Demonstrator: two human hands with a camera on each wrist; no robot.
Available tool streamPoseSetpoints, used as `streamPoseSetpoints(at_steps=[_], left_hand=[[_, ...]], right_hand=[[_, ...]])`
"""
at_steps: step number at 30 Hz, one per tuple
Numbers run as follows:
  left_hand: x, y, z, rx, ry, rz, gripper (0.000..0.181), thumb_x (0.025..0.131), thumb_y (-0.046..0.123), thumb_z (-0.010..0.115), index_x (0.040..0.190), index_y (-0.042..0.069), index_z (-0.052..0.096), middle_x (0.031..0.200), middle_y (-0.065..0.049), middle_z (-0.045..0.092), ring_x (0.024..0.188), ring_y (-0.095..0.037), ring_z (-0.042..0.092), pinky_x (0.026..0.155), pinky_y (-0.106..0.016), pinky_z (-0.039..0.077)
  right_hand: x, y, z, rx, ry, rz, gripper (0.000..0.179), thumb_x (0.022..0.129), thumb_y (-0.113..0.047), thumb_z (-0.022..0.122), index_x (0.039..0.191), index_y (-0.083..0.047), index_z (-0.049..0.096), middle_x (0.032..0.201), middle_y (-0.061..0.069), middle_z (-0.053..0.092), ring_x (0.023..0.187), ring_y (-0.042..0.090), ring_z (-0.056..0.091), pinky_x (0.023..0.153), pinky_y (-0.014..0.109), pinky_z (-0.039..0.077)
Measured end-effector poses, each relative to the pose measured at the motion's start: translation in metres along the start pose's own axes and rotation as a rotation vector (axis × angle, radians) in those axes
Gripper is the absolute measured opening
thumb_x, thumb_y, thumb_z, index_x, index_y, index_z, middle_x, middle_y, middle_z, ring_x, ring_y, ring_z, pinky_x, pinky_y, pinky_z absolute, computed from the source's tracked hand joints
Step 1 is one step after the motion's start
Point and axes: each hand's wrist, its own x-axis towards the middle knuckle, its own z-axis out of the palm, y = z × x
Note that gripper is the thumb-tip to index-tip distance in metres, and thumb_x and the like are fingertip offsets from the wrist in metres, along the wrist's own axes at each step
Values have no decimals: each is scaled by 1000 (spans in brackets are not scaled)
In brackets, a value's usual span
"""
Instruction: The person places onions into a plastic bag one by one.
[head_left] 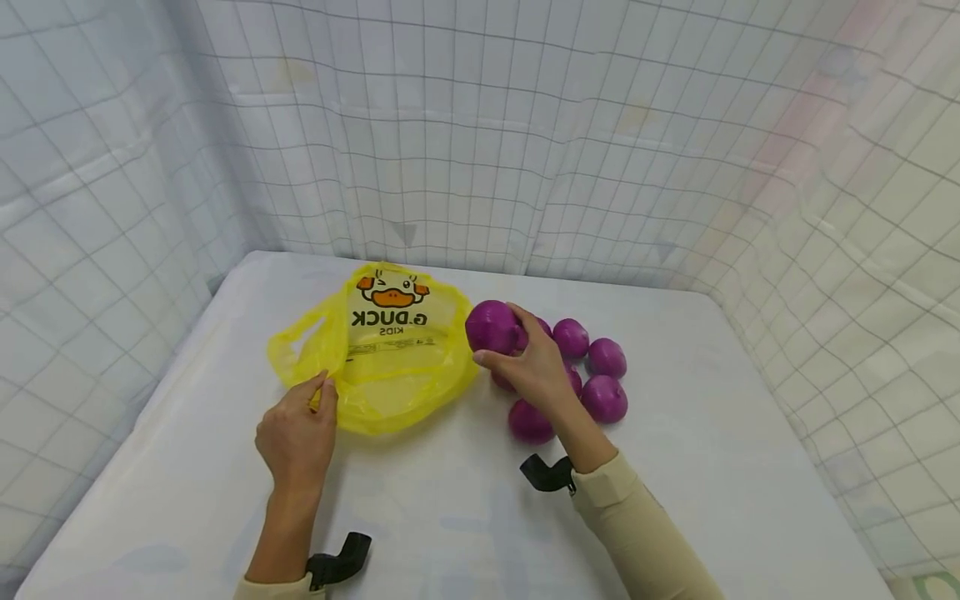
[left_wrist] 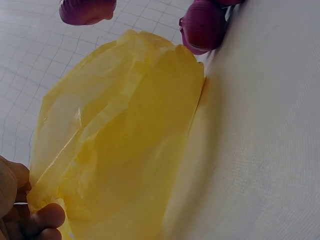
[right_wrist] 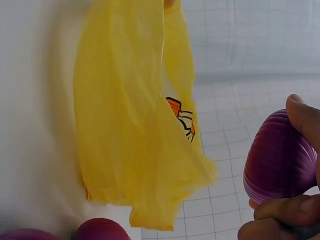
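Note:
A yellow plastic bag (head_left: 405,379) with a duck print lies spread on the table, its mouth partly raised. My left hand (head_left: 298,425) pinches the bag's near left edge between thumb and fingers; the left wrist view shows the thin film (left_wrist: 125,150) bunched at the fingertips. Just off the bag's right side, my right hand (head_left: 536,367) grips a purple onion (head_left: 490,327) above the table. The right wrist view shows that onion (right_wrist: 277,160) between thumb and fingers, apart from the bag (right_wrist: 120,110). Several more purple onions (head_left: 604,399) sit beneath and beyond the right hand, partly hidden by it.
A white cloth covers the table (head_left: 690,467). White grid-patterned curtains (head_left: 480,150) hang behind it and along both sides. Each wrist carries a black camera mount (head_left: 546,473).

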Motion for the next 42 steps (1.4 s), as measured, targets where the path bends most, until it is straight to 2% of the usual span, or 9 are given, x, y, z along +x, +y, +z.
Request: streamPoseSetpoints(at_steps=[5, 12, 20, 25, 27, 29, 32, 35, 42], left_hand=[[0, 0, -1, -3, -7, -19, 24, 89, 19, 62, 104, 3, 72, 97, -18, 72, 82, -39, 67, 54, -51, 49], [1, 1, 3, -34, -24, -51, 26, 90, 19, 62, 107, 1, 70, 98, -18, 71, 84, -37, 68, 61, -48, 53], [1, 0, 8, -66, -10, -32, 23, 88, 16, 64, 104, 0, 71, 94, -19, 72, 84, -37, 68, 67, -50, 54], [2, -2, 11, -76, 10, -26, 22, 87, 16, 65, 101, 2, 73, 92, -18, 73, 78, -37, 68, 60, -50, 52], [2, -2, 11, -79, 15, -34, 22, 87, 17, 65, 101, 3, 73, 91, -17, 73, 72, -37, 68, 53, -47, 50], [2, -1, 11, -79, 16, -45, 22, 87, 17, 65, 101, 3, 73, 91, -16, 73, 59, -35, 65, 46, -41, 44], [1, -1, 10, -76, 18, -66, 21, 86, 18, 66, 101, 4, 74, 87, -15, 74, 44, -24, 52, 41, -31, 34], [1, -1, 8, -79, 21, -89, 20, 86, 17, 67, 100, 5, 74, 82, -15, 74, 43, -14, 42, 42, -25, 31], [1, -5, 8, -107, 30, -123, 19, 84, 18, 69, 98, 6, 75, 77, -12, 74, 45, -9, 42, 42, -16, 31]], right_hand=[[16, -12, 19, 16, -37, -43, 88, 69, -50, 79, 143, -35, 34, 140, -3, 50, 109, 20, 57, 97, 41, 49], [37, -34, 48, 85, -119, -48, 90, 70, -46, 80, 144, -33, 32, 143, -3, 47, 115, 20, 56, 97, 39, 50], [58, -52, 79, 72, -125, -82, 92, 72, -44, 79, 146, -21, 31, 140, 4, 50, 115, 22, 56, 96, 37, 50], [69, -56, 96, 45, -127, -76, 91, 72, -45, 78, 146, -16, 32, 139, 6, 51, 115, 23, 56, 96, 37, 50], [73, -57, 102, 21, -133, -71, 91, 73, -44, 78, 146, -14, 33, 138, 8, 51, 116, 24, 55, 96, 39, 50], [77, -57, 110, -20, -149, -56, 91, 73, -44, 78, 145, -13, 33, 139, 8, 51, 117, 24, 55, 98, 39, 49], [81, -57, 120, -98, -198, -33, 91, 74, -46, 77, 146, -12, 32, 139, 9, 51, 119, 25, 54, 99, 39, 48], [83, -60, 131, -173, -246, -25, 90, 74, -47, 76, 144, -10, 34, 137, 9, 52, 118, 24, 55, 99, 38, 49], [83, -60, 149, -310, -326, -25, 87, 74, -46, 76, 142, -8, 37, 132, 10, 56, 112, 22, 57, 94, 33, 51]])
